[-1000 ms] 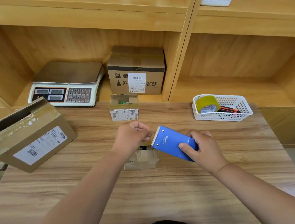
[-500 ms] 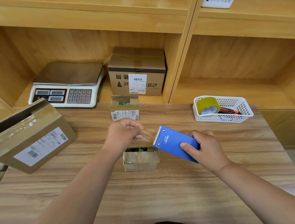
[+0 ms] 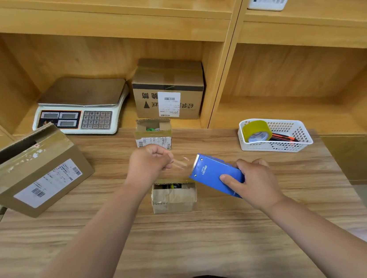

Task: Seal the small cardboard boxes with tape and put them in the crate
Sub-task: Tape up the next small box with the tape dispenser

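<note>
Farther apart now, left hand (image 3: 148, 164) pinches tape (image 3: 179, 163), right hand (image 3: 254, 181) grips dispenser (image 3: 211, 170), above the small box (image 3: 173, 199).

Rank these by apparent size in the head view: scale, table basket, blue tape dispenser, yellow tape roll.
1. scale
2. white basket
3. blue tape dispenser, partly hidden by the right hand, so unsure against the basket
4. yellow tape roll
</note>
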### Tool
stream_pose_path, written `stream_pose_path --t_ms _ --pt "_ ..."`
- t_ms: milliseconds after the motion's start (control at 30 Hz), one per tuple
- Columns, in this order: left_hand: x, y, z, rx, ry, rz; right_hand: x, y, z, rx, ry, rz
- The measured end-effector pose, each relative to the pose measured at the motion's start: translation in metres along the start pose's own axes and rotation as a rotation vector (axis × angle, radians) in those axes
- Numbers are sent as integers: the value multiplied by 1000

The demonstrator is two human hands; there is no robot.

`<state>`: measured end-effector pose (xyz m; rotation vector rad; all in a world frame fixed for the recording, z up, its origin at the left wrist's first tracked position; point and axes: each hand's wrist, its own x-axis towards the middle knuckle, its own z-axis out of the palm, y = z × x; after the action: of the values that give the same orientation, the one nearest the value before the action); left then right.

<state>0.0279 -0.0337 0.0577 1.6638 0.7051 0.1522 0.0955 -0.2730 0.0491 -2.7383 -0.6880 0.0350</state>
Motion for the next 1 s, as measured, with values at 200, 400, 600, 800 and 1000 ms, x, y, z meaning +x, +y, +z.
stream_pose_path --t_ms 200,400,600,800,1000 --pt "-9 3 15 259 123 89 7 -17 3 -158 19 61" --pt "-12 -9 38 656 334 429 17 -34 15 -143 60 142" --pt "-7 -16 44 815 382 611 25 -45 26 -62 61 212" --pt "3 -24 44 824 403 549 32 -53 34 -38 67 230" --pt "6 -27 45 736 466 535 34 -57 44 -24 52 228"
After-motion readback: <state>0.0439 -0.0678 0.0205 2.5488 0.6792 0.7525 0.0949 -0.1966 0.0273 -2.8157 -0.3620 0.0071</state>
